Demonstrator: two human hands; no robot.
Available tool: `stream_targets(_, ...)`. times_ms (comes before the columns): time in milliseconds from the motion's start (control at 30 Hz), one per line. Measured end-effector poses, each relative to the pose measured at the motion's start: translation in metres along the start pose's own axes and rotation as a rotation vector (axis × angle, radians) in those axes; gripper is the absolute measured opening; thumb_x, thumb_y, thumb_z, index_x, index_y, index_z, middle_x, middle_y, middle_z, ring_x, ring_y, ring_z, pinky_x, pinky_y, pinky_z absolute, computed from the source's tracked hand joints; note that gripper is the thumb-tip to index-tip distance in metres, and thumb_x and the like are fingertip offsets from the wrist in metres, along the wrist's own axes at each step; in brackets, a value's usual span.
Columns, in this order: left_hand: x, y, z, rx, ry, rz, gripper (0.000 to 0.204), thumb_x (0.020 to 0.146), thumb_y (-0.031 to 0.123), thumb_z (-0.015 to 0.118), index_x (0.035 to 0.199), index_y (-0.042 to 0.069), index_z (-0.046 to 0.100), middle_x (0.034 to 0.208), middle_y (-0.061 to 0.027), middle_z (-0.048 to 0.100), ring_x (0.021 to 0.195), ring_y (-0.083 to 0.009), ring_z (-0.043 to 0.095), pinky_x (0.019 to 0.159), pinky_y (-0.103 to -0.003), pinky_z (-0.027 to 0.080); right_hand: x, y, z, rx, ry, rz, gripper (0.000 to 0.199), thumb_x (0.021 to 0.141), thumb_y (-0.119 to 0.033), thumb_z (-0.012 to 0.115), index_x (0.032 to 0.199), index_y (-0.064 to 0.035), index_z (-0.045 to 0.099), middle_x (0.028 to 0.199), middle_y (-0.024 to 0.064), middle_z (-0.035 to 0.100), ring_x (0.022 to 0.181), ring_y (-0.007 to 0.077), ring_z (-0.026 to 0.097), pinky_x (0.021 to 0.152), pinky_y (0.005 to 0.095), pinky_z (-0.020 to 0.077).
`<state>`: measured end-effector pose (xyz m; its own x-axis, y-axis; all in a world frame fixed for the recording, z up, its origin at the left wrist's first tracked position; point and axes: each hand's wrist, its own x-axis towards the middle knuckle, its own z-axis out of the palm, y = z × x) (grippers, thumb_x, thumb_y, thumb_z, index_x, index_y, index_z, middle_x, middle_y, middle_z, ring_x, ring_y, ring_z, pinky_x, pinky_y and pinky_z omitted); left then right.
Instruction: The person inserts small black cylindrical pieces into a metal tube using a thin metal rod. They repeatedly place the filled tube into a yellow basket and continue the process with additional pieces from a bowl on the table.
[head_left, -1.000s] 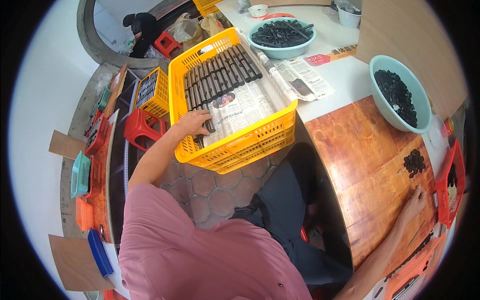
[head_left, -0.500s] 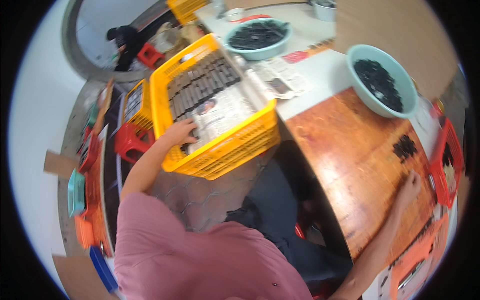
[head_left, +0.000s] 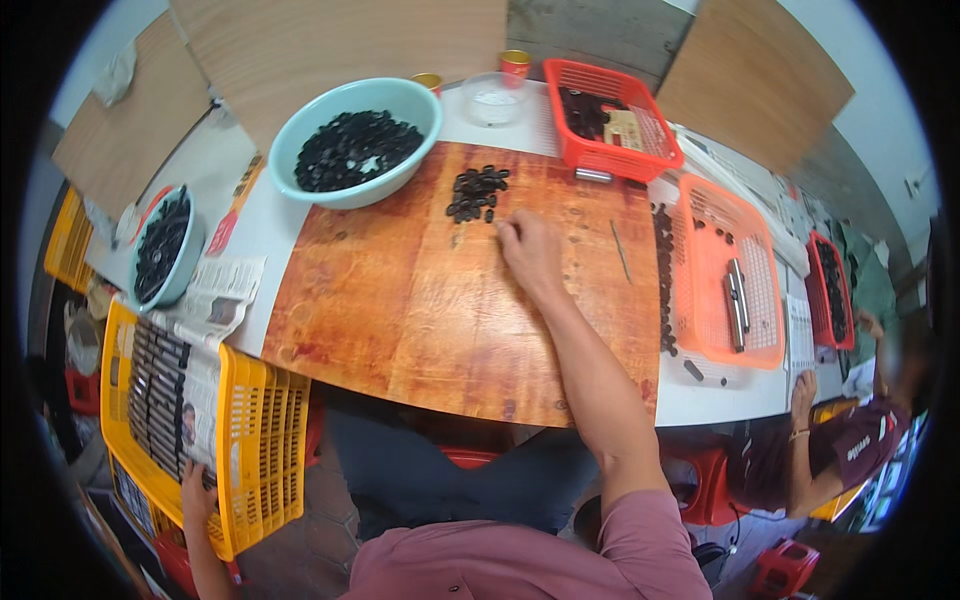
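Note:
My left hand [head_left: 198, 492] reaches into a yellow plastic crate [head_left: 265, 460] at the lower left. Its fingers look parted, at the near end of rows of dark bar-shaped pieces [head_left: 158, 385] beside a newspaper sheet [head_left: 203, 400]. Over the wooden board [head_left: 400, 330], my right hand [head_left: 530, 250] is curled closed with the thumb side toward a small cluster of glossy black oval pieces [head_left: 477, 193]. Whatever those fingers might hold is hidden. A pale blue basin [head_left: 285, 165] of similar black pieces stands past the board's far left corner.
A second basin [head_left: 190, 265] of black pieces stands farther left. On the right are a red basket [head_left: 610, 155] and an orange basket [head_left: 690, 310] with metal cylinders. A thin stick [head_left: 621, 250] lies on the board. Another person [head_left: 840, 440] sits at the right.
My view has swung from the crate on the left to the wooden board and the baskets on the right. The left hand remains in the crate; the right is now closer to the black cluster.

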<state>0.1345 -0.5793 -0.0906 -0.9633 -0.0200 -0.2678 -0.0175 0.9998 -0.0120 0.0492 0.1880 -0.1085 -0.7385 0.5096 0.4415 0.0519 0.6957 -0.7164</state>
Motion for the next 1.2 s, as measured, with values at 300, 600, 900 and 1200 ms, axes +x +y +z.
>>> stream_targets(300, 0.011, 0.019, 0.013, -0.018, -0.063, -0.253, 0.051, 0.096, 0.028, 0.066, 0.137, 0.0, 0.055, 0.153, -0.0277, 0.038, 0.137, -0.0471, 0.041, 0.11, -0.051, 0.041, -0.003, 0.002, -0.003, 0.027, 0.004, -0.012, 0.018, 0.088, -0.018, 0.065, 0.086, 0.0002, 0.066, 0.088, 0.021, 0.069, 0.089, 0.0398, 0.065, 0.079, 0.0494, 0.0504)
stream_targets(600, 0.02, 0.038, 0.009, -0.003, -0.022, -0.223, 0.043, 0.096, 0.027, 0.066, 0.128, 0.0, 0.059, 0.138, -0.0256, 0.046, 0.123, -0.0446, 0.047, 0.1, -0.05, 0.044, -0.002, 0.001, -0.002, 0.066, 0.008, 0.016, 0.015, 0.087, -0.014, 0.064, 0.086, 0.0008, 0.066, 0.089, 0.0214, 0.068, 0.089, 0.0407, 0.065, 0.08, 0.0507, 0.0502)
stream_targets(900, 0.033, 0.052, 0.006, -0.005, 0.024, -0.162, 0.035, 0.096, 0.026, 0.066, 0.119, 0.0, 0.063, 0.123, -0.0235, 0.054, 0.11, -0.0421, 0.053, 0.091, -0.048, 0.047, 0.015, 0.018, -0.017, 0.499, -0.016, 0.245, 0.017, 0.091, -0.017, 0.068, 0.096, -0.0002, 0.068, 0.087, 0.009, 0.07, 0.074, 0.0187, 0.065, 0.07, 0.0339, 0.0526)
stream_targets(1200, 0.033, 0.061, 0.01, -0.011, 0.064, -0.108, 0.028, 0.096, 0.025, 0.065, 0.109, 0.0, 0.067, 0.108, -0.0214, 0.062, 0.096, -0.0396, 0.06, 0.082, -0.047, 0.05, 0.031, -0.018, -0.192, 0.26, 0.034, 0.204, 0.022, 0.09, -0.021, 0.068, 0.096, -0.0004, 0.072, 0.081, 0.0087, 0.071, 0.072, 0.0157, 0.065, 0.069, 0.0319, 0.053)
